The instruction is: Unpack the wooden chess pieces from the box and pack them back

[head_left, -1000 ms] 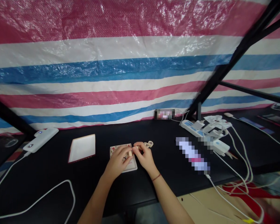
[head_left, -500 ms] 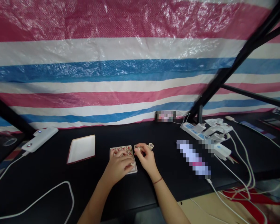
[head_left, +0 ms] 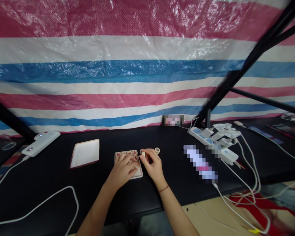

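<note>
A shallow white box [head_left: 138,174] lies on the black table, with round Chinese chess pieces [head_left: 128,153] marked in red along its far side. My left hand [head_left: 122,168] rests over it, fingers spread on the pieces and thumb apart; it covers much of the inside. Just right of the box, my right hand [head_left: 152,165] pinches a pale chess piece [head_left: 144,153] on edge between thumb and fingers. A dark-marked piece shows partly at its fingertips. Behind that hand, another loose piece [head_left: 157,150] lies on the table.
The box's lid [head_left: 85,153], white inside, lies to the left. A white device [head_left: 41,143] with a cable stands further left. On the right are a blurred-out phone [head_left: 200,164] and a power strip [head_left: 211,144] with plugs and trailing cables. Striped sheeting [head_left: 118,75] hangs behind the table.
The view has shifted slightly. In my right hand the pinched piece now shows on edge near the box. My left hand's fingers have moved a little over the pieces.
</note>
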### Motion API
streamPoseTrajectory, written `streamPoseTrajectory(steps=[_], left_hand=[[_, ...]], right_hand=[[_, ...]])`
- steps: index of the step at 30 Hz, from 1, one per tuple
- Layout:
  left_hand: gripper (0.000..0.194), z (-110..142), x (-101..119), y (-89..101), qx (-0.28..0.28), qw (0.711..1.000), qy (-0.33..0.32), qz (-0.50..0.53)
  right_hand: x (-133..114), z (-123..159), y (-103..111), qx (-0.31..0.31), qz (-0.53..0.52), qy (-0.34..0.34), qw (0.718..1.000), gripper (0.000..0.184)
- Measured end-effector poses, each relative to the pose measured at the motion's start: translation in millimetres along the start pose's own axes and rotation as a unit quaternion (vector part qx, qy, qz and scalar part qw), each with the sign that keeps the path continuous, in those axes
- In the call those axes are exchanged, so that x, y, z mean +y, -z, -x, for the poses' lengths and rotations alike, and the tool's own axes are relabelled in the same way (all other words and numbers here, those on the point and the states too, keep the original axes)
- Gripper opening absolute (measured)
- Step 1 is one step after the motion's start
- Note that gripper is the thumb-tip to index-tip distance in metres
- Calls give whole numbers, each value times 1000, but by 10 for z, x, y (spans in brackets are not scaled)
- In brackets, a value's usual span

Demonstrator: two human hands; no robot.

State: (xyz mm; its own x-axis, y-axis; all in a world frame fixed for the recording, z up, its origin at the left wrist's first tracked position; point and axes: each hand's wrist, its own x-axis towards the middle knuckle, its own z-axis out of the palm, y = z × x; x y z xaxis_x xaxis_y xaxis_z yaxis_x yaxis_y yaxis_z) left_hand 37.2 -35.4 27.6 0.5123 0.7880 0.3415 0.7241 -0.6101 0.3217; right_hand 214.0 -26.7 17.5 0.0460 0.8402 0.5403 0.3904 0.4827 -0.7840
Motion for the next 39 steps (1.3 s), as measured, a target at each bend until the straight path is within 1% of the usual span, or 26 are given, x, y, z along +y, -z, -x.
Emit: streamPoseTrajectory(steps=[3, 5, 8, 10, 14, 18, 20, 22, 26, 32, 39], left_hand=[[16, 38, -68, 45, 28, 1000, 4, -8], [15, 63, -87, 59, 40, 999, 0, -14], [16, 76, -60, 52, 40, 999, -9, -16], [17, 69, -32, 44, 35, 999, -9, -16], [19, 64, -50, 58, 43, 999, 9, -7], [30, 114, -185, 53, 60, 997, 42, 11], [35, 148, -255, 9, 68, 995, 62, 23], [40, 177, -304, -55, 77, 993, 86, 36], [46, 205, -329, -158, 68, 989, 118, 62], [48, 210, -323, -176, 49, 988, 123, 79], [51, 222, -328, -198, 47, 990, 117, 57]], right_hand=[[-27, 71, -4, -3, 15, 21, 1000, 20], [-45, 127, -7, -14, 18, 31, 999, 16], [-79, 190, -5, -43, 18, 42, 998, 8], [-100, 206, -1, -56, 15, 45, 997, 7], [-107, 200, 0, -71, 21, 58, 996, 6], [-83, 204, -13, -113, 64, 74, 989, 10], [-75, 211, -16, -127, 73, 67, 987, 11], [-74, 214, -16, -128, 73, 54, 988, 12], [-77, 207, -15, -130, 66, 34, 989, 13], [-67, 204, -30, -143, 45, 5, 989, 13], [-34, 194, -68, -144, 37, -13, 989, 12]])
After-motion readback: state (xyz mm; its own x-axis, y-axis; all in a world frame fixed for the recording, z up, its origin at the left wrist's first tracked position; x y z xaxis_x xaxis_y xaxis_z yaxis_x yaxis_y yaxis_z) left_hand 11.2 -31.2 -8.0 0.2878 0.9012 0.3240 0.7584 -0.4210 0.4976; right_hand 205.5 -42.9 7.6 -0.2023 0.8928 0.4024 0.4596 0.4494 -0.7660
